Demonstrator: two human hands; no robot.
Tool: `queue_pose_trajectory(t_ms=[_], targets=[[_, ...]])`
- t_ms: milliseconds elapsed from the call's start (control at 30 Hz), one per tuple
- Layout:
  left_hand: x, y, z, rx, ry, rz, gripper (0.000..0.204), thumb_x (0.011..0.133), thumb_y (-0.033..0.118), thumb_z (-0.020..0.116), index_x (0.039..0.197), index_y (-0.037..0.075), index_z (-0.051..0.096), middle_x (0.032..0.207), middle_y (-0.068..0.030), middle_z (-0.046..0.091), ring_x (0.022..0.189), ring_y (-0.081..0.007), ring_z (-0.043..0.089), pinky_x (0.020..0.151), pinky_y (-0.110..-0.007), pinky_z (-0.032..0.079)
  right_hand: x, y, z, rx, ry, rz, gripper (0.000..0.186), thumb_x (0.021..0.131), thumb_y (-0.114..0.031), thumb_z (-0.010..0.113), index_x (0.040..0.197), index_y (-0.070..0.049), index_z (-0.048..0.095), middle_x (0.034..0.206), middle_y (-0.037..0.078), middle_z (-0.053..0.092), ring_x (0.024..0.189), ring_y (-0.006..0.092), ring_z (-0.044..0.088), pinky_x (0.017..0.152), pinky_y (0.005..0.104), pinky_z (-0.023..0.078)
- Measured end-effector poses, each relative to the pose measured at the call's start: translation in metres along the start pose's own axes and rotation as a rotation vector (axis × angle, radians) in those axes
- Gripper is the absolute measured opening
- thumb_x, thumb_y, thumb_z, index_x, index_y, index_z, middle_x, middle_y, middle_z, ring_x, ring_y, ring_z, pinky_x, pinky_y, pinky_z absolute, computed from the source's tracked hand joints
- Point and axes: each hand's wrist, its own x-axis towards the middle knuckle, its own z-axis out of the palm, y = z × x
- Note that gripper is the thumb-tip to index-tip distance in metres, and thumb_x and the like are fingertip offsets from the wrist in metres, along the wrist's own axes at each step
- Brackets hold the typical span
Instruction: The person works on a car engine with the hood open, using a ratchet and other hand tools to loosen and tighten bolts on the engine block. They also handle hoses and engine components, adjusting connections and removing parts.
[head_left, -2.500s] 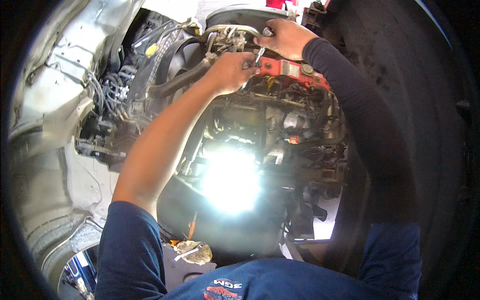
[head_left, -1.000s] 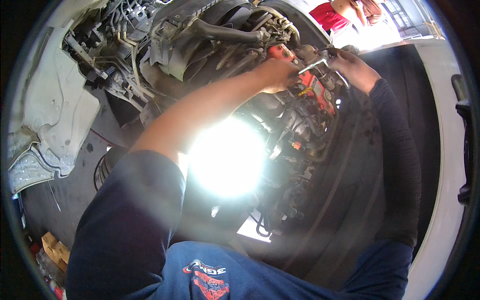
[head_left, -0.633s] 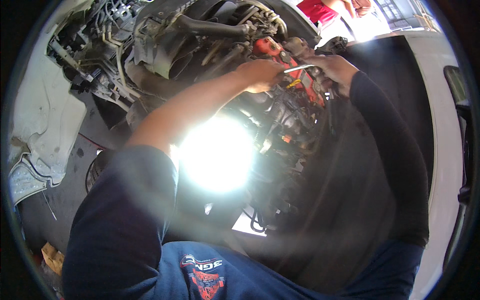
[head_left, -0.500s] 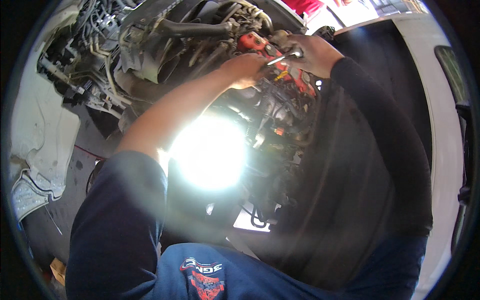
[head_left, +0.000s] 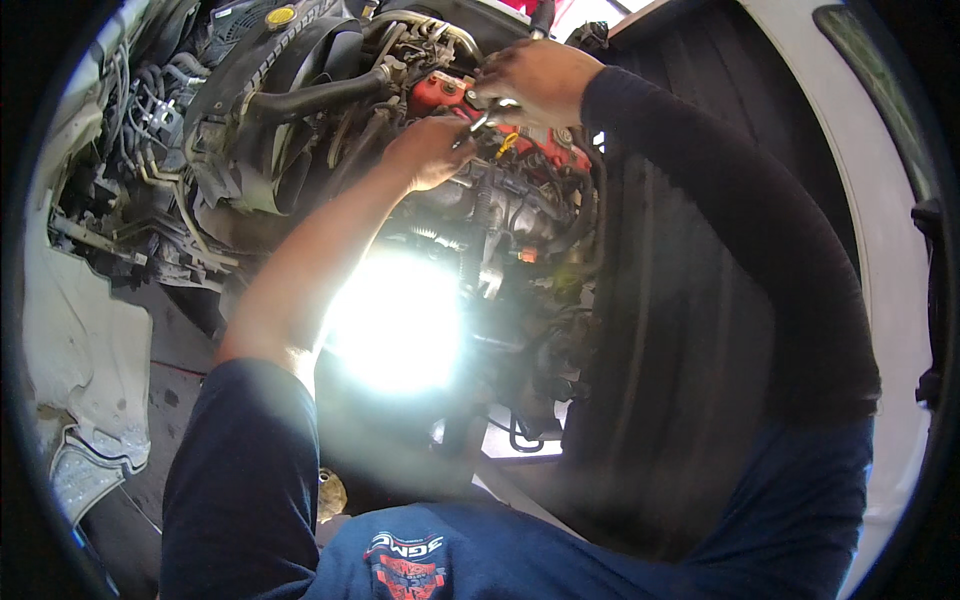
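Both my hands work over the red engine cover (head_left: 438, 92) at the far side of an engine bay. My left hand (head_left: 428, 153), bare-armed, is closed at the near edge of the cover, its fingers on a slim silver metal tool (head_left: 481, 123). Just beyond it to the right, my right hand (head_left: 540, 82), in a dark sleeve, has its fingers curled. A dark handle (head_left: 542, 16) sticks up from behind that hand, and shiny metal shows under its fingers. Their lower ends are hidden. A yellow dipstick loop (head_left: 508, 145) stands beside the hands.
Strong lamp glare (head_left: 395, 325) hides part of the engine's near side. A black hose (head_left: 320, 97) and radiator fan housing lie left, with a yellow cap (head_left: 281, 16) beyond. A dark panel (head_left: 680, 300) and white body edge (head_left: 820, 130) border the right. A white fender (head_left: 85, 350) stands left.
The whole view has shifted, so the engine and hands sit further left. My right hand has turned over the cover, and a dark handle now shows above it. My left hand stays on the silver tool.
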Motion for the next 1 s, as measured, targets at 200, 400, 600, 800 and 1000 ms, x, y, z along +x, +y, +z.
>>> queue_pose_trajectory(t_ms=[200, 400, 600, 800, 1000], targets=[[0.003, 0.002, 0.002, -0.019, -0.064, -0.142, 0.036, 0.103, 0.036, 0.057, 0.120, 0.007, 0.069, 0.115, -0.0242, 0.069, 0.107, -0.0447, 0.066, 0.093, -0.053, 0.052, 0.008, -0.009, 0.010, 0.926, -0.156, 0.817, 0.047, 0.093, -0.042, 0.073, 0.105, 0.004, 0.071, 0.085, 0.016, 0.073, 0.067, 0.0203, 0.070, 0.064, 0.0414, 0.057], [0.005, -0.001, 0.002, -0.006, -0.068, -0.145, 0.039, 0.105, 0.042, 0.054, 0.121, 0.010, 0.069, 0.117, -0.0228, 0.069, 0.110, -0.0433, 0.066, 0.096, -0.054, 0.052, 0.013, -0.011, -0.009, 0.220, -0.186, 0.368, 0.046, 0.086, -0.042, 0.079, 0.119, -0.010, 0.074, 0.100, 0.018, 0.076, 0.096, 0.0359, 0.074, 0.086, 0.0451, 0.058], [0.006, -0.002, 0.001, 0.028, -0.073, -0.152, 0.039, 0.105, 0.042, 0.054, 0.119, 0.009, 0.070, 0.117, -0.0231, 0.069, 0.112, -0.0431, 0.065, 0.097, -0.054, 0.052, 0.022, -0.012, -0.008, 0.799, -0.267, 0.850, 0.035, 0.086, -0.035, 0.080, 0.111, -0.012, 0.074, 0.090, 0.015, 0.075, 0.087, 0.0327, 0.075, 0.078, 0.0459, 0.057], [0.003, 0.003, -0.004, -0.015, -0.115, -0.192, 0.040, 0.103, 0.043, 0.056, 0.119, 0.008, 0.071, 0.119, -0.0236, 0.069, 0.116, -0.0419, 0.064, 0.099, -0.053, 0.052, 0.016, -0.010, -0.009, 0.335, -0.163, 0.443, 0.030, 0.087, -0.034, 0.079, 0.101, -0.009, 0.071, 0.086, 0.012, 0.073, 0.081, 0.0319, 0.073, 0.072, 0.0446, 0.057], [0.005, -0.002, 0.002, 0.034, -0.054, -0.115, 0.041, 0.102, 0.043, 0.058, 0.118, 0.008, 0.071, 0.118, -0.0237, 0.069, 0.114, -0.0422, 0.065, 0.099, -0.052, 0.052, 0.017, -0.022, -0.006, 1.509, -0.153, 1.102, 0.033, 0.097, -0.035, 0.075, 0.112, -0.006, 0.074, 0.072, 0.002, 0.058, 0.051, 0.0110, 0.054, 0.042, 0.0297, 0.042]])
